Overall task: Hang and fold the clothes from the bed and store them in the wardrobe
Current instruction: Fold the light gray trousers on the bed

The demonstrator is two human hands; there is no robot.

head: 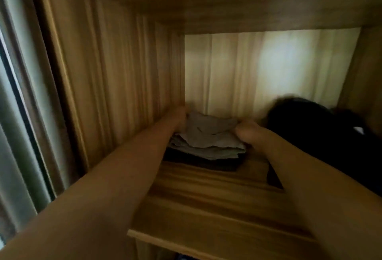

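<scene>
A folded grey garment (pixel 208 135) lies on top of a dark folded garment (pixel 206 163) at the back left of a wooden wardrobe shelf (pixel 206 204). Both my arms reach into the shelf. My left hand (pixel 178 119) grips the grey garment's left edge, close to the wardrobe's side wall. My right hand (pixel 247 131) grips its right edge with curled fingers. The frame is blurred, so the fingertips are hard to make out.
A bulky black item (pixel 322 141) fills the right side of the shelf, close to my right forearm. The wardrobe's wooden side wall (pixel 124 86) stands on the left, its pale back panel (pixel 268 67) behind. A grey-green curtain (pixel 14 115) hangs at the far left.
</scene>
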